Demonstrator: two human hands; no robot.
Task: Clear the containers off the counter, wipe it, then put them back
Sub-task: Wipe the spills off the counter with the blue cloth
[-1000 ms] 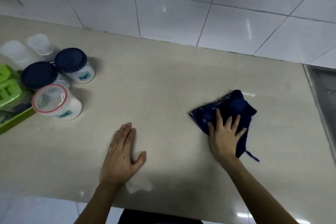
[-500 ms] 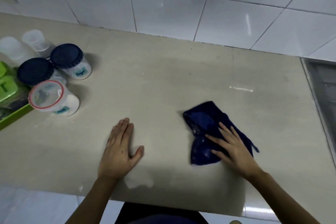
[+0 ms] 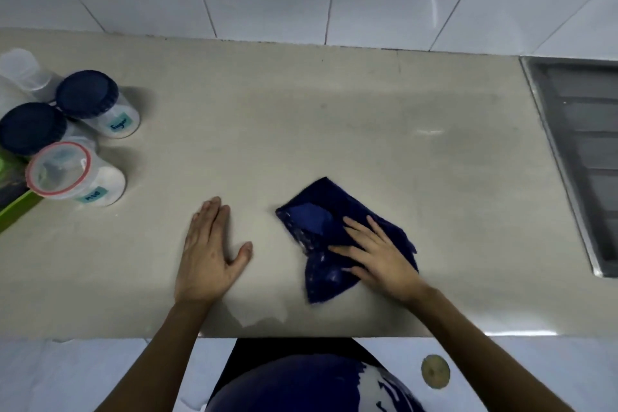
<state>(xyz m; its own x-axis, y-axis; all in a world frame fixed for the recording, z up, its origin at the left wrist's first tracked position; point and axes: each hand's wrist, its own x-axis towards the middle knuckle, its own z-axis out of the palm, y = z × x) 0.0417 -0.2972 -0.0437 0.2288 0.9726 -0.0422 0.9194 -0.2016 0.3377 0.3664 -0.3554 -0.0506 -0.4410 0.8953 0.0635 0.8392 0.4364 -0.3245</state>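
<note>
head view: right hand (image 3: 378, 256) presses flat, fingers spread, on the dark blue cloth (image 3: 329, 237) mid-counter (image 3: 334, 130); left hand (image 3: 207, 254) rests flat and empty beside it. 4 containers (image 3: 97, 104) stand bunched at the far left. wiping looks underway; returning the containers remains.

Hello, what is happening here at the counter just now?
A person is wiping a beige counter. The right hand presses flat on a dark blue cloth near the front edge, while the left hand lies flat on the bare surface beside it. The containers stand grouped at the far left: two jars with dark blue lids, one labelled Sugar, a clear tub with a red-rimmed lid, and some clear ones behind. They are not yet put back.
</note>
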